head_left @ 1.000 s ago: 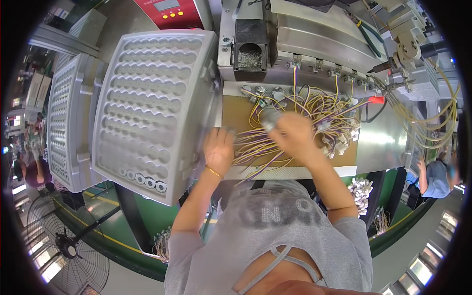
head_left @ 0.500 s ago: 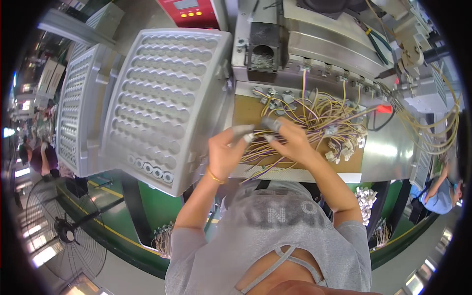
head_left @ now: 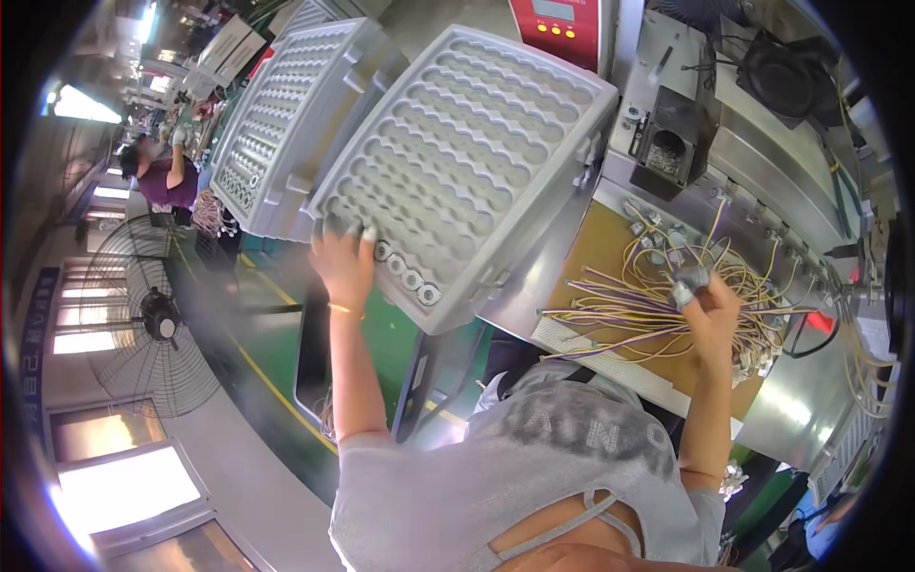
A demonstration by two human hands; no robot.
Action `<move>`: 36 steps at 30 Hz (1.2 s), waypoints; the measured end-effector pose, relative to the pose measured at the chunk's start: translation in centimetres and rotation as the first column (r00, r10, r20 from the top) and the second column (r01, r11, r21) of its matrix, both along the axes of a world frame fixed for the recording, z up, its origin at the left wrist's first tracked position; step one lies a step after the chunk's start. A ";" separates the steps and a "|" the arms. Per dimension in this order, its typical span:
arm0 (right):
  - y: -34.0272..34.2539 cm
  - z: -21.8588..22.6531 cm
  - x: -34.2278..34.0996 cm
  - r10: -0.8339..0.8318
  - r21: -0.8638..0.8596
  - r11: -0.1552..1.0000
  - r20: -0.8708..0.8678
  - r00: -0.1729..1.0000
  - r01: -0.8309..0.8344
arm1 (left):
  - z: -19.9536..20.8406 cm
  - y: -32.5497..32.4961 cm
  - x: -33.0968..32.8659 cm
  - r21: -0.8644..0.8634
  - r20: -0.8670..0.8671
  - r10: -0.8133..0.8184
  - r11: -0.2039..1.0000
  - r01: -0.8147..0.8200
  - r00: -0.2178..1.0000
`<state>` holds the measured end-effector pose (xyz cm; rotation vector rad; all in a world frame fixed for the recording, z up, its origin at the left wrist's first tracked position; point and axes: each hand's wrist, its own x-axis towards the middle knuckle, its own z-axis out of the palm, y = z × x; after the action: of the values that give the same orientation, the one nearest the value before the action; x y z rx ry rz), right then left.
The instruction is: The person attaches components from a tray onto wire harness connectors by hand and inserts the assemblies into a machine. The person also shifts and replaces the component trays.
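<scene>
My left hand [head_left: 343, 262] reaches over the near-left corner of a grey moulded tray [head_left: 477, 157], fingers stretched out and apart. Its covered fingertips touch the tray beside a short row of metal ring-shaped parts [head_left: 412, 279]; what lies under them is hidden. Over a brown board [head_left: 610, 243] on the bench, my right hand [head_left: 710, 315] has thumb and fingers, in grey finger covers, pinched together. Whatever is between them is too small to make out. Around and below that hand spreads a tangle of yellow and purple wires [head_left: 620, 310] with small end connectors.
A second grey tray [head_left: 286, 114] stands left of the first. Behind the board are a black bin [head_left: 667, 157] of small metal parts and a red box [head_left: 562, 33] with yellow buttons. A fan [head_left: 162, 319] and another person [head_left: 167, 176] are at the left.
My left hand has left the wires and moved left onto the tray corner. My right hand stays over the wires. The view has swung to the left.
</scene>
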<state>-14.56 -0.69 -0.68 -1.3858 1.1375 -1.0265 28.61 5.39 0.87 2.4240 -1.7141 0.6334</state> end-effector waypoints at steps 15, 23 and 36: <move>0.2 -0.3 1.5 0.040 0.067 0.997 0.057 0.998 -0.043 | -3.0 -4.7 -22.2 -0.322 -0.843 -0.072 0.862 0.392 -0.533; 0.2 -0.5 0.7 -0.013 0.151 0.988 0.227 0.974 -0.022 | -3.3 -5.3 -25.4 -0.371 -0.784 -0.027 0.821 0.433 -0.620; 0.6 -0.4 0.7 0.062 0.014 0.998 -0.092 0.994 -0.061 | -3.4 -5.4 -26.0 -0.505 -0.836 -0.273 0.723 0.472 -0.475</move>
<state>-13.81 -0.09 -1.09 -1.4633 1.1587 -0.9186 2.62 0.02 -2.52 0.8834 -1.3389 -1.3816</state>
